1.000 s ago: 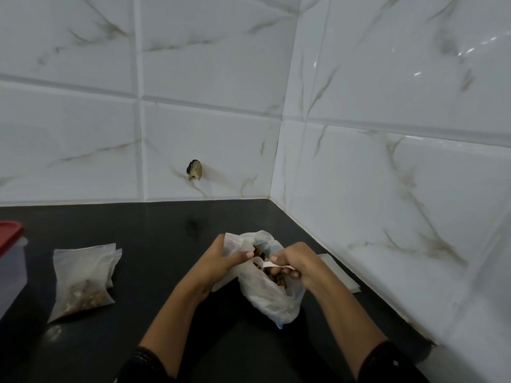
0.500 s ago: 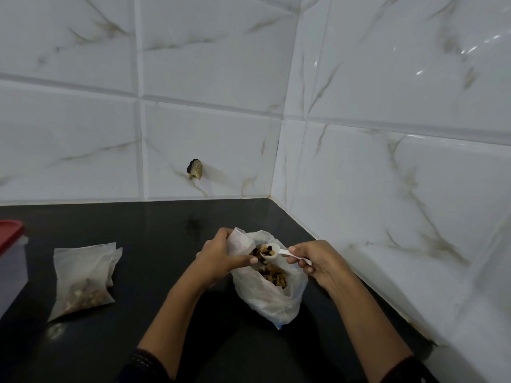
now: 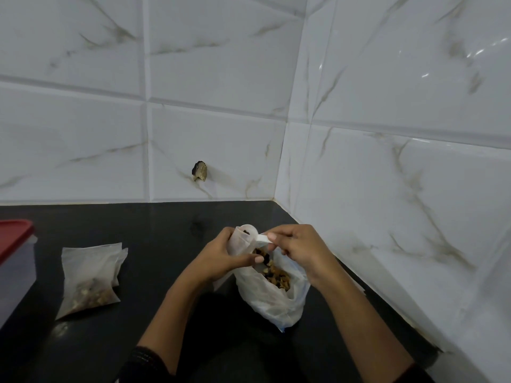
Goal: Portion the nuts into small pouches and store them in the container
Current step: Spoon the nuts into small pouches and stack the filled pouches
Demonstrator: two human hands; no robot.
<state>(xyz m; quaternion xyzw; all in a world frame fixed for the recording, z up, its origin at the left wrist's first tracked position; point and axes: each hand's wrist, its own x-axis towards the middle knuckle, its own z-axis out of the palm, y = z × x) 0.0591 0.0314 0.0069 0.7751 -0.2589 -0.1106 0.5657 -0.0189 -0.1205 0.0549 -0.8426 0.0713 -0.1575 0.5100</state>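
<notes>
Since half a second ago the right hand has moved up and to the left, carrying the white spoon from above the open bag to the mouth of the small pouch. The left hand has lifted that pouch a little higher.

The right grip pinches the spoon's handle between thumb and fingertips, and the spoon's bowl sits at the pouch's opening with a few dark pieces in it. The left grip is curled round the small pouch, holding it upright, with the thumb stretched across the front towards the bag.

The bag stands on the black worktop just below both hands, near the corner of the tiled wall. Its mouth is open and the nuts show inside it, brown and dark mixed.

Well to the left, filled pouches lie flat on the worktop, overlapping, with nuts gathered at their lower ends. Further left, at the frame's edge, stands the translucent container with its red lid on it. A chipped spot marks the wall tile above the worktop.
</notes>
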